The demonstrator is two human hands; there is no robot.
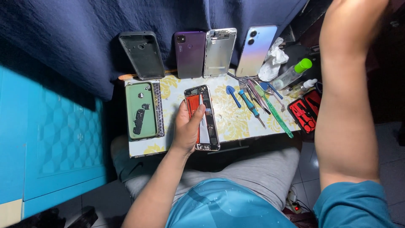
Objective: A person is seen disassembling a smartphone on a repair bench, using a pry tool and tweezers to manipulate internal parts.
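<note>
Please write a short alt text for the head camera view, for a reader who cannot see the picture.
A person's left hand holds an opened phone, its inner parts showing, over a small flowered table. The right arm is raised, its hand out of view. Repair tools lie to the right; phone backs lean against dark blue cloth.

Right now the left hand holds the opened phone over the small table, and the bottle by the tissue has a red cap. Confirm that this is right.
Not quite. The cap on the clear bottle is bright green, not red; the head view shows it beside the white tissue. The rest stands: the left hand holds the opened phone over the small table.
</note>
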